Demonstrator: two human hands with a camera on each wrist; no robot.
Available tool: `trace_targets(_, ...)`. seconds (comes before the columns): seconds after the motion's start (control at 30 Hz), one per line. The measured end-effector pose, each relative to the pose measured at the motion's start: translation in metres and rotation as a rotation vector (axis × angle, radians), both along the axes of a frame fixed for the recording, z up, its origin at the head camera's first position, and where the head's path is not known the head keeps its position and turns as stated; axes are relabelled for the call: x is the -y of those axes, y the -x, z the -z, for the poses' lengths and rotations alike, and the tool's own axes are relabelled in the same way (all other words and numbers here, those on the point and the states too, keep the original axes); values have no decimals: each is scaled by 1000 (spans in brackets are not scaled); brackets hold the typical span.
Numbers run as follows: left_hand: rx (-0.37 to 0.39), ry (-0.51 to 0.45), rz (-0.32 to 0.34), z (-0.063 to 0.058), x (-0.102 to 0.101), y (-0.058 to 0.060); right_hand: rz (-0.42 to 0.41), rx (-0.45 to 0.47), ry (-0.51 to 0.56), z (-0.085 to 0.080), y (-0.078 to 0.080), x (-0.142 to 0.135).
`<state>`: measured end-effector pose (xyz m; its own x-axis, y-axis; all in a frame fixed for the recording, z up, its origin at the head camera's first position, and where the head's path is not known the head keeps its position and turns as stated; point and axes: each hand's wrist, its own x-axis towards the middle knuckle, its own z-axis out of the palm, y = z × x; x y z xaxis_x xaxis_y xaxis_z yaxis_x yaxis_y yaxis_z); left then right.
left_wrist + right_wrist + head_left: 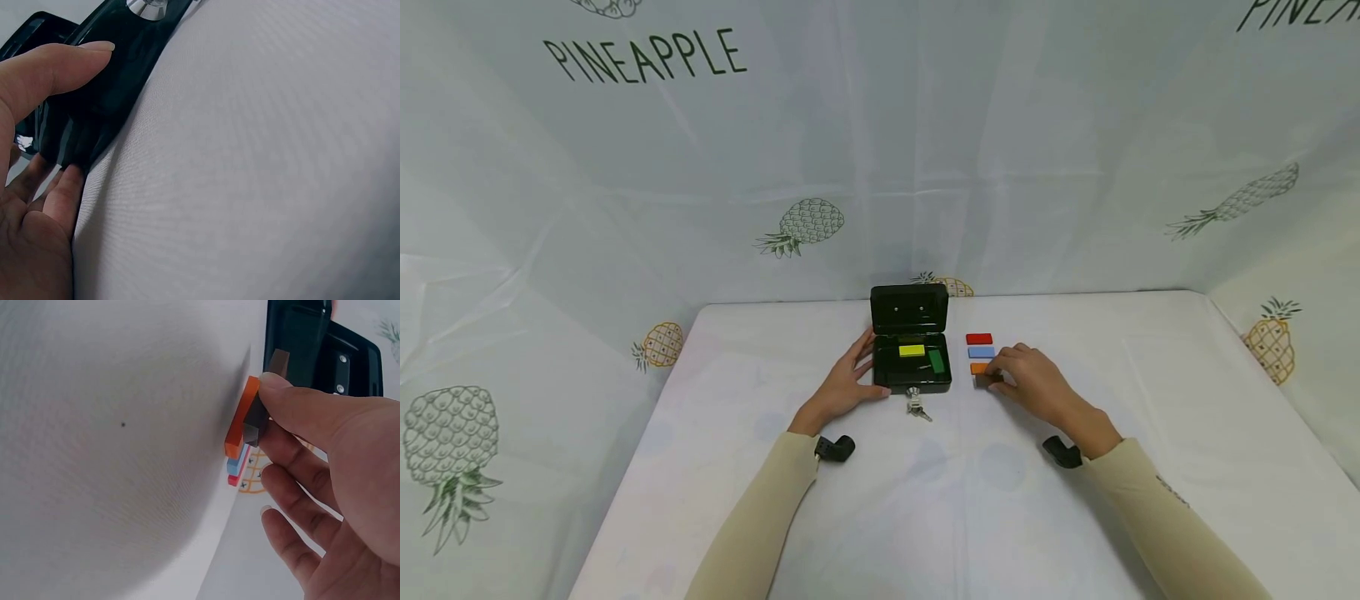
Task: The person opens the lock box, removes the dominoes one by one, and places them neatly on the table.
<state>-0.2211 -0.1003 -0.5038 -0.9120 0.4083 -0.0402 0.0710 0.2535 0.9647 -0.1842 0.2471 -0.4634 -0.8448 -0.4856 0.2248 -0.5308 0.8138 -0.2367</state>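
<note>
A black cash box (932, 387) stands on the table with its lid (910, 310) raised. My left hand (841, 387) holds the box at its front left corner, thumb on the front face and fingers along the side. Inside lie a yellow block (912, 351) and a green block (936, 361). To the right of the box, my right hand (1036, 383) pinches a dark brown block (255, 419) between thumb and forefinger. Close beside that block is an orange block (242, 419). Its remaining fingers are spread in the right wrist view.
Beyond the orange block, a light blue block (981, 352) and a red block (979, 339) continue the row. Keys (917, 409) hang from the lock at the box's front. A pineapple-print sheet (1000, 150) rises behind the white-covered table (865, 533).
</note>
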Motion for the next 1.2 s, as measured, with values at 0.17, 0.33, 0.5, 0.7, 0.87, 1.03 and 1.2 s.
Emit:
trace_targets(0.17,0,-6,7,0,0,0,11,24,-27,1,1,2)
trace_targets(0.33,8,-3,4,1,0,1,7,35,-36,2,2,4)
trace_targets(0.5,2,-1,5,1,0,0,1,39,-42,4,3,4)
trace_targets(0.7,-6,4,8,0,0,0,-9,30,-33,4,3,4)
trace_targets(0.87,-11,6,7,-1,-1,0,-6,33,-31,3,4,5)
trace_targets(1.03,-14,10,5,0,-1,0,8,37,-32,0,3,6)
trace_targets(1.2,-12,-1,6,2,0,1,7,6,-14,-4,4,7)
